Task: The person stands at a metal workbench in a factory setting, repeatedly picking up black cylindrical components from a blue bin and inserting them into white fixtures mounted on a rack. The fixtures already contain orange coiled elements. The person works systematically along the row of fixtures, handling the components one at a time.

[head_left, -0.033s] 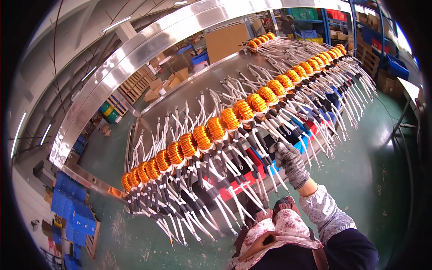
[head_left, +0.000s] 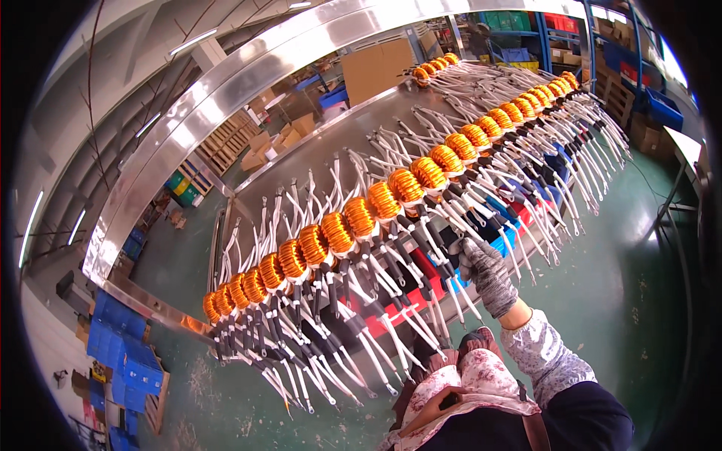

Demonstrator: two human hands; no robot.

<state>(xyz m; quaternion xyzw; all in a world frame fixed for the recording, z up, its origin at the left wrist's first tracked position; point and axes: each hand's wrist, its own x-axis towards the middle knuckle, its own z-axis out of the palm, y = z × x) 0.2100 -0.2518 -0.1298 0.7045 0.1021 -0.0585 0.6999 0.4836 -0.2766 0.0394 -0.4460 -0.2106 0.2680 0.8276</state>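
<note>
Checking white leads (head_left: 468, 301) seemed in hand: the right hand's (head_left: 486, 270) half-curled grip touched their near-side cluster, hold unclear; continuing called for care.

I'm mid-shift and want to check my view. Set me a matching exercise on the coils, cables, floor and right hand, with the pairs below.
Column one:
1. Coils
2. Cables
3. Floor
4. Right hand

Column two:
A. Green, with pale scuffs
B. In a grey patterned glove, at the near side among the hanging ends
C. Orange, lined up in a long slanting row
D. White, many with black sleeves

Right pairs: 1-C, 2-D, 3-A, 4-B
</note>
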